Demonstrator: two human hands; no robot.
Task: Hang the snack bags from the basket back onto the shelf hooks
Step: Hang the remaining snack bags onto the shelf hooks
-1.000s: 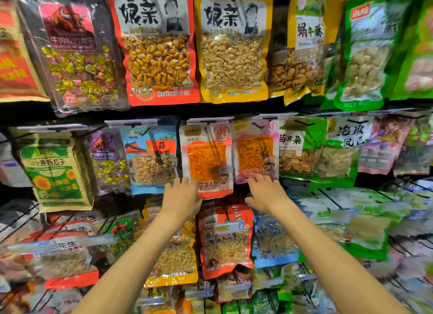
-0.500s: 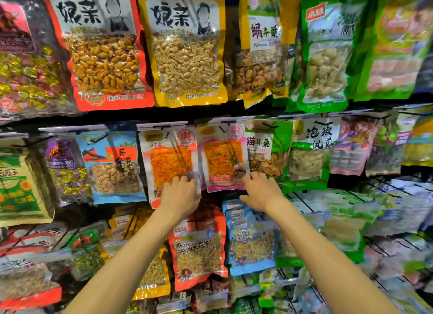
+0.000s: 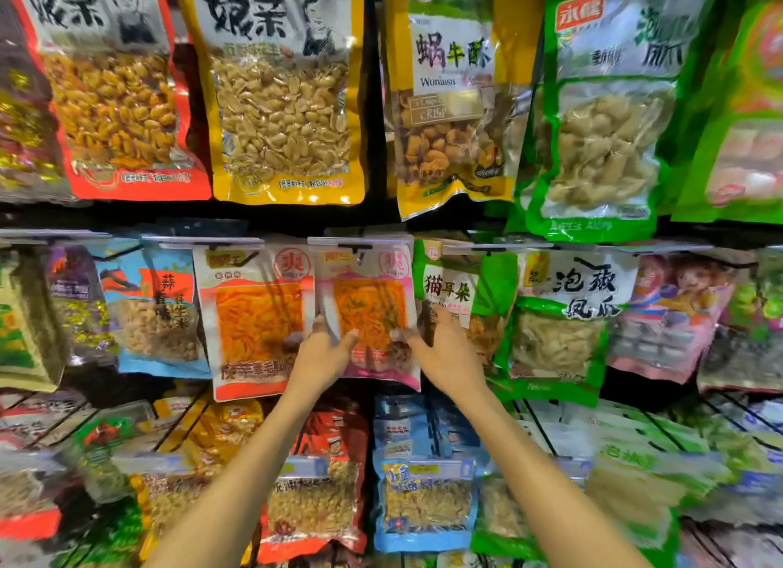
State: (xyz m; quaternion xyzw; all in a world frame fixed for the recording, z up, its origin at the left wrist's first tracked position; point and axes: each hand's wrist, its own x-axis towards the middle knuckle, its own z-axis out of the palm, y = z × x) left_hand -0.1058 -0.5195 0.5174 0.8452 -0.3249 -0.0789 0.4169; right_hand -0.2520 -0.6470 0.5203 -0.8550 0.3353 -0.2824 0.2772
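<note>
A pink-edged snack bag with orange strips inside hangs in the middle row of the shelf. My left hand grips its lower left corner. My right hand holds its lower right edge, thumb on the front. Just left of it hangs a matching orange-edged snack bag. A black hook sits at the pink bag's top, under a clear price strip. The basket is out of view.
Big peanut bags, one red and one yellow, hang in the row above. Green bags hang to the right. Red and blue bags hang below my forearms. The whole wall is packed.
The view has closed in on the shelf. My left hand shifted right from the orange-edged bag onto the pink-edged bag, and both hands now hold that bag's lower corners.
</note>
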